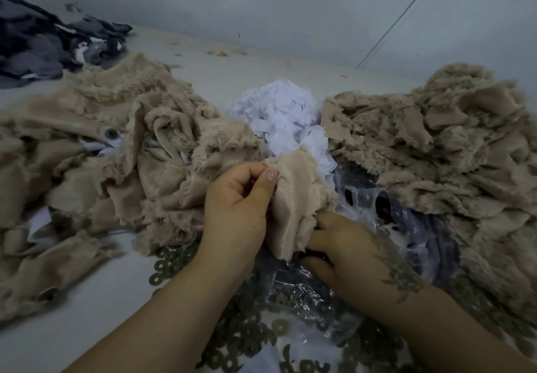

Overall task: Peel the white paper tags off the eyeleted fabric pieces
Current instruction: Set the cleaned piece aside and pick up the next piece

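Observation:
A beige furry fabric piece (pixel 293 198) hangs between both hands at the centre of the view. My left hand (pixel 238 207) pinches its upper left edge, thumb pressed on the smooth backing. My right hand (pixel 345 250) grips its lower end from underneath, fingers curled into the fur. No tag shows on the held piece. A heap of torn white paper tags (pixel 279 116) lies just behind it. On the left pile (pixel 101 146), one piece shows a metal eyelet (pixel 111 132) with white paper beside it. Another beige pile (pixel 436 146) sits on the right.
Clear plastic bags (pixel 377 212) and several loose brass-coloured eyelet rings (pixel 247 329) cover the table under my forearms. Dark grey fabric scraps (pixel 43 47) lie at the far left. A pale wall rises behind the table.

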Demonstrator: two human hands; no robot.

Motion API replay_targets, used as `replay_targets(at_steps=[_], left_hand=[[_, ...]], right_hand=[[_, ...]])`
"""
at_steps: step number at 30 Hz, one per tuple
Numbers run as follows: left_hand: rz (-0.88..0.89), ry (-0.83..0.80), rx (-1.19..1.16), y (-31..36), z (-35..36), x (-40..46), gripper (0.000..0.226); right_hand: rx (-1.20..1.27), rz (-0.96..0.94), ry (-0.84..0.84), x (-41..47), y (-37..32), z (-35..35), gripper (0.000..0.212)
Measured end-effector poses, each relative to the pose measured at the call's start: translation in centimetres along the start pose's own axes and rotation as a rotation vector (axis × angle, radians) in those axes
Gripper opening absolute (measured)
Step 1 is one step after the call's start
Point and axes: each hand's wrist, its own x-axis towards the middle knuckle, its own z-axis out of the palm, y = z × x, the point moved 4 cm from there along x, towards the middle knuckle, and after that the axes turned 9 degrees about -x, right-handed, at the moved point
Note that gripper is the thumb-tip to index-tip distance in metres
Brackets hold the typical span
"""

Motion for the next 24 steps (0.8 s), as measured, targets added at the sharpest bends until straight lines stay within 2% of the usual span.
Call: replay_targets(at_steps=[6, 8, 10, 12, 18, 24], left_hand=[[-0.008, -0.021, 0.015, -0.1, 0.2, -0.1, 0.02], [0.002, -0.015, 0.018, 0.0, 0.1, -0.1, 0.02], [0.012, -0.014, 0.013, 0.1, 0.1, 0.0, 0.021], [0.012, -0.02, 0.006, 0.1, 0.1, -0.1, 0.02], [-0.011, -0.067, -0.013, 0.0, 0.4, -0.2, 0.018], [-0.023, -0.08, -0.032, 0.0, 0.5, -0.2, 0.017]], right_hand=[[0.25, 0.196, 0.142, -0.2, 1.3, 0.0, 0.027], [0.337, 0.32, 0.215, -0.3, 1.9, -0.4, 0.026], [0.501, 0.491, 0.271, -0.3, 2.7, -0.8, 0.026], [0.687, 0.577, 0.311, -0.4, 3.2, -1.1, 0.028], [1.058, 0.532, 0.362, -0.3, 2.6, -2.1, 0.03], [1.094, 0.494, 0.331, -0.4, 2.6, -2.3, 0.028]])
